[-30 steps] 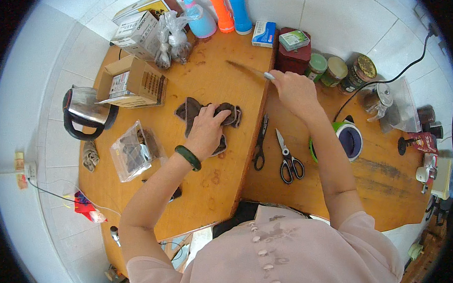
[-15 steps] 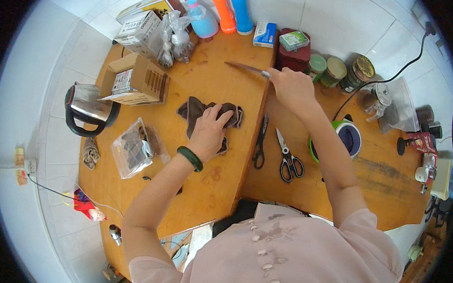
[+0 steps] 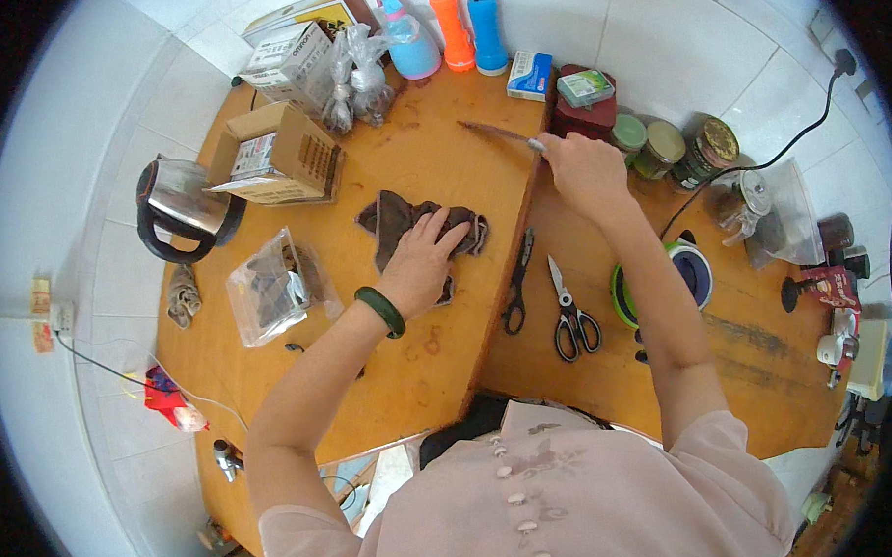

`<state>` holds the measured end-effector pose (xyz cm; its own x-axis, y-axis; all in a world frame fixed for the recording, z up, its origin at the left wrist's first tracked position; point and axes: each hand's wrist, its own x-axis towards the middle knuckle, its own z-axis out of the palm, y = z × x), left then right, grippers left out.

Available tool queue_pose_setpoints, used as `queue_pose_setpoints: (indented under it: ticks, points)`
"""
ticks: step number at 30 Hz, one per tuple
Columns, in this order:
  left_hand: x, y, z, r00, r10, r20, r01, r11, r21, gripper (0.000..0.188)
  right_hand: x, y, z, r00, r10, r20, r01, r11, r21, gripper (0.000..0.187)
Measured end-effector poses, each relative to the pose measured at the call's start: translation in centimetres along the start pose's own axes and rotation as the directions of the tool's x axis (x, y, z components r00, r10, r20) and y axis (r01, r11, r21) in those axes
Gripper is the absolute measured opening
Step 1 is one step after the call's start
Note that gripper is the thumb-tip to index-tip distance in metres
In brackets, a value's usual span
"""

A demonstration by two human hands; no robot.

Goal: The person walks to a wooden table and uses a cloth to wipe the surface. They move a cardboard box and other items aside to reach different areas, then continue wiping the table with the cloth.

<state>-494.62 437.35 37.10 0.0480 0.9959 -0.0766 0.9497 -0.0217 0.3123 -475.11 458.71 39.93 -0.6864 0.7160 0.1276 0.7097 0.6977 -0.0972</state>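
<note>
Brown cloth (image 3: pixel 395 219) lies bunched on wooden table (image 3: pixel 421 392) beneath left hand (image 3: pixel 421 260), fingers spread. Right hand (image 3: pixel 584 171) holds knife (image 3: pixel 495 131) by handle, blade pointing left; contact with table unclear. Hazard: blade swung toward cloth could cut left fingers; loose folds could snag edge.

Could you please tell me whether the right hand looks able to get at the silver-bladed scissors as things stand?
Probably not straight away: the right hand is closed around a knife, which it would likely have to put down first. Otherwise the way looks free, as the scissors lie uncovered.
</note>
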Motion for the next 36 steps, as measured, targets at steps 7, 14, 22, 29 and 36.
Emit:
queue_pose_setpoints:
  ticks: [7,14,22,29,36]
  points:
    - [0.0,0.1,0.0,1.000,0.005,0.002,-0.005,1.000,0.001,0.056,0.2,0.4,-0.6,0.999,-0.038,-0.027,0.037,0.999,-0.029,0.020]
    - [-0.1,0.3,-0.2,1.000,-0.007,0.004,0.007,1.000,0.006,0.056,0.3,0.4,-0.5,1.000,-0.016,-0.004,0.015,0.999,-0.052,0.020]
    - [-0.1,0.3,0.0,1.000,-0.019,0.012,0.019,0.999,0.031,0.057,-0.3,0.6,-1.0,0.999,-0.036,-0.008,0.036,0.999,-0.031,0.020]
    - [-0.2,0.4,0.0,1.000,0.002,-0.015,-0.001,1.000,0.031,0.058,-1.1,0.0,-1.9,0.995,-0.098,0.003,0.098,0.995,0.009,0.021]
    - [-0.2,0.3,0.0,1.000,-0.005,-0.017,0.005,0.999,0.036,0.057,-0.8,0.3,-2.1,0.992,-0.115,0.056,0.114,0.993,0.007,0.021]
